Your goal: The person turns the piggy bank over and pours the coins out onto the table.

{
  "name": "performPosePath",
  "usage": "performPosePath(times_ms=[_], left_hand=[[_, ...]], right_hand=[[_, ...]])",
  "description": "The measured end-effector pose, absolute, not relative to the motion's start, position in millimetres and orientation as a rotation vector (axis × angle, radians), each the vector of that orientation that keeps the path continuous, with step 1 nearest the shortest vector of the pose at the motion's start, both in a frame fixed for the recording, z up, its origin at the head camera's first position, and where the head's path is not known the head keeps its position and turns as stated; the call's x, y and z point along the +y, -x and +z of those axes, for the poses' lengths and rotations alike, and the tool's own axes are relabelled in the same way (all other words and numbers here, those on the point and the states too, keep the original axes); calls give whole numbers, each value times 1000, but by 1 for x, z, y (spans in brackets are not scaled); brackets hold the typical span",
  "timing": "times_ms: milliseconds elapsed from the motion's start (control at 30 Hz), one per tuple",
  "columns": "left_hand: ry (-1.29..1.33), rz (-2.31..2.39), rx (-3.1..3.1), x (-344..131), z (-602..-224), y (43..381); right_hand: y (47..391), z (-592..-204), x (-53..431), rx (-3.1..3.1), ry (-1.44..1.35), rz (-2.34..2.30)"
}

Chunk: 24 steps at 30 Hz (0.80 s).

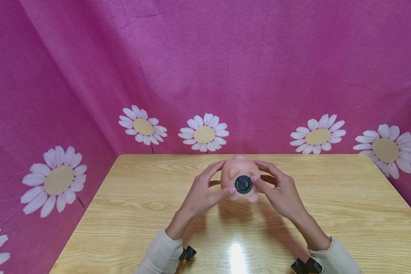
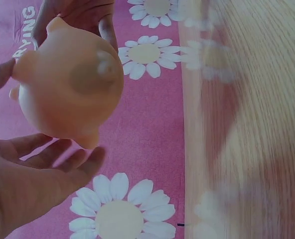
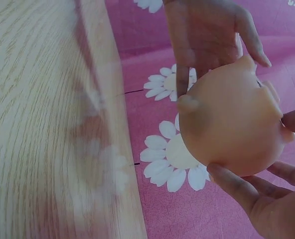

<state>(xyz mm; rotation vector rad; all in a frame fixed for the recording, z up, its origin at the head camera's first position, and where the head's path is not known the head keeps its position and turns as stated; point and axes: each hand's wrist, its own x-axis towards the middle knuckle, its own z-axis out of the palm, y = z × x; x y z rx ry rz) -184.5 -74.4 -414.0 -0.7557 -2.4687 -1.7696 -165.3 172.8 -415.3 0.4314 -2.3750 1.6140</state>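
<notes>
Over wooden table (image 1: 137, 217), pink toy (image 1: 239, 170), daisy-printed cloth (image 1: 246, 76)

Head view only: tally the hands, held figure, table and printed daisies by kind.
Bare left hand and right hand: 2
Rounded pink pig-like figure: 1
Light wooden table: 1
White printed daisies, one cut off: 6
Total: 10

From my remote place, I see the pig figure (image 1: 240, 166) between the left hand (image 1: 204, 193) and the right hand (image 1: 281, 193), above the table (image 1: 137, 213). The round plug (image 1: 243, 184) is on its near side. Behind the table is the cloth (image 1: 253, 76), which goes also along the left.
</notes>
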Motion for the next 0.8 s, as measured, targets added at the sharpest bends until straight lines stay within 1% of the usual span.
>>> performPosePath(times_ms=[300,800], left_hand=[[895,-1682,-2472,-73,-414,183],[938,-1634,-2451,-71,-416,184]], right_hand=[[164,-412,174,-2413,-340,1671],[164,-411,174,-2421,-363,1756]])
